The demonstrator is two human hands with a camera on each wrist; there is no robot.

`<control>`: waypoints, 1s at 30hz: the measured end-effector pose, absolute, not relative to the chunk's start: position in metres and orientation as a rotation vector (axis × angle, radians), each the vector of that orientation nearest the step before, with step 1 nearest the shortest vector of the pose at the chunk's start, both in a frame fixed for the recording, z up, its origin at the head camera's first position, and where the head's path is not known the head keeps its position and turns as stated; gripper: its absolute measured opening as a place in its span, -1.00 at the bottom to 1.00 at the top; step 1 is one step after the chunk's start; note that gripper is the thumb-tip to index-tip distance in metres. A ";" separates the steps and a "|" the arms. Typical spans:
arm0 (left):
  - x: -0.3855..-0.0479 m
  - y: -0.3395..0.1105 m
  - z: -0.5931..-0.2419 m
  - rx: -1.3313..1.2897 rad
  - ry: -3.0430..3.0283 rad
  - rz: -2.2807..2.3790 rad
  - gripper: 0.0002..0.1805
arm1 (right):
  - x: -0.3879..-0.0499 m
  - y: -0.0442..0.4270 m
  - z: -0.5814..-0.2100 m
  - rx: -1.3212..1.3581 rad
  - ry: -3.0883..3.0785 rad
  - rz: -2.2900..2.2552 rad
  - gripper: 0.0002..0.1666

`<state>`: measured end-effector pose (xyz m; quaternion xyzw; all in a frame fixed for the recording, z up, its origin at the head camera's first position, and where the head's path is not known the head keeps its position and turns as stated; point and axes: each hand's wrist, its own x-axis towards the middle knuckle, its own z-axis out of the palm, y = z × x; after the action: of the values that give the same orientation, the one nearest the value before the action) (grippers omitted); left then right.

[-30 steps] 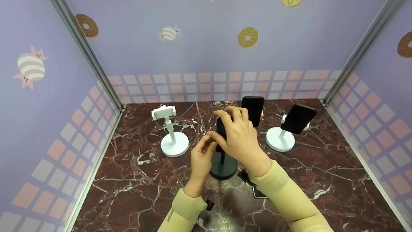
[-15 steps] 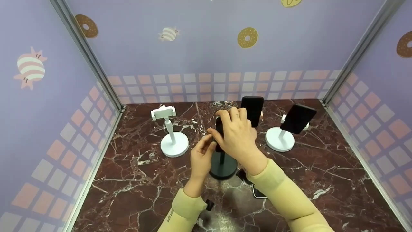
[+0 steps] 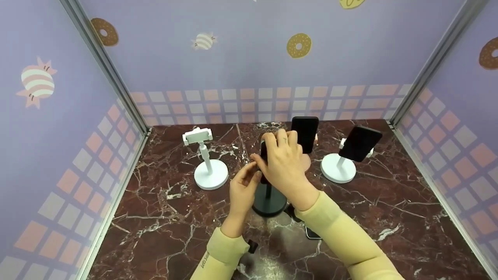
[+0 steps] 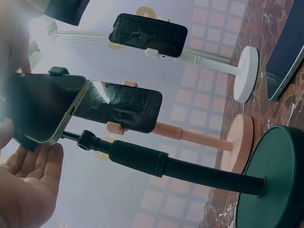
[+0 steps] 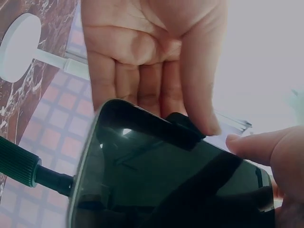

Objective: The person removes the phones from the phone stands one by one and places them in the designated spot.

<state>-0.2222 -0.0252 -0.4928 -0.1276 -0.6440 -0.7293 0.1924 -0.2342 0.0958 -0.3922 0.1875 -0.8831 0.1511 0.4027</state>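
Observation:
A dark green phone stand (image 3: pixel 269 203) stands mid-table, with a phone (image 5: pixel 152 166) in its clamp (image 5: pixel 185 127), screen facing me. My left hand (image 3: pixel 242 192) is at the phone's left edge. It pinches the clamp, with the thumb in front and the fingers behind. My right hand (image 3: pixel 285 165) holds the phone's upper part, its fingers over the top and its thumb towards the left edge. In the head view this hand covers much of the phone. The green post (image 4: pixel 209 176) shows plainly in the left wrist view.
Behind it is a pink stand (image 4: pixel 240 142) with a phone (image 3: pixel 304 134). To the right is a white stand (image 3: pixel 337 169) bearing a tilted phone (image 3: pixel 360 144); another white stand (image 3: pixel 211 175) with a bare clamp is left. One phone (image 3: pixel 312 233) lies flat under my right forearm.
My right hand has shifted slightly left, and its fingers have curled down closer over the phone's top. The left hand has stayed in place.

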 end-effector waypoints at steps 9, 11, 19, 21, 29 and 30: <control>-0.223 -0.026 -0.491 -0.390 -1.812 -2.046 -0.69 | -0.235 0.089 -0.397 0.389 -2.204 0.399 -0.48; -0.224 -0.025 -0.491 -0.403 -1.800 -2.056 -0.69 | -0.236 0.088 -0.397 0.377 -2.208 0.423 -0.52; -0.225 -0.023 -0.490 -0.412 -1.765 -2.043 -0.72 | -0.239 0.085 -0.396 0.370 -2.226 0.455 -0.56; -0.225 -0.023 -0.489 -0.402 -1.762 -2.046 -0.72 | -0.239 0.086 -0.396 0.380 -2.227 0.459 -0.56; -0.223 -0.021 -0.487 -0.369 -1.758 -2.055 -0.72 | -0.240 0.088 -0.394 0.424 -2.228 0.499 -0.58; -0.223 -0.021 -0.487 -0.370 -1.756 -2.054 -0.72 | -0.241 0.088 -0.394 0.428 -2.224 0.497 -0.59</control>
<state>-0.2231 -0.0206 -0.4870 -0.1327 -0.6302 -0.7369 0.2056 -0.2405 0.0883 -0.3939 0.1693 -0.8791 0.1965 0.4000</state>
